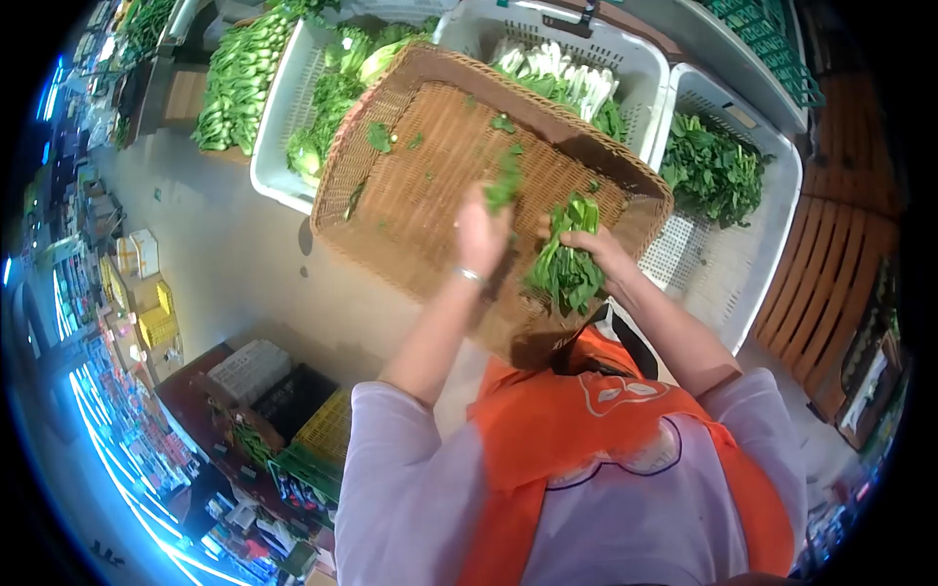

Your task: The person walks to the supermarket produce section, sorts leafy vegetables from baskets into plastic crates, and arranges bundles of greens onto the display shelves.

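A bunch of leafy greens [565,269] is gripped in my right hand [608,256], stems up and leaves hanging down, over the near right part of a brown wicker basket [440,127]. To its left, my left hand [481,232] is blurred by motion, with a small green leaf [505,181] at its fingertips. Loose leaf scraps [379,137] lie scattered on the basket floor. The basket is tilted and rests across the white crates behind it.
White crates hold lettuce [337,88], white-stemmed greens [562,73] and dark leafy greens [713,166]. Bok choy [239,83] is stacked at the upper left. A slatted wooden platform [831,273] stands at the right. Stacked crates [293,391] sit at the lower left.
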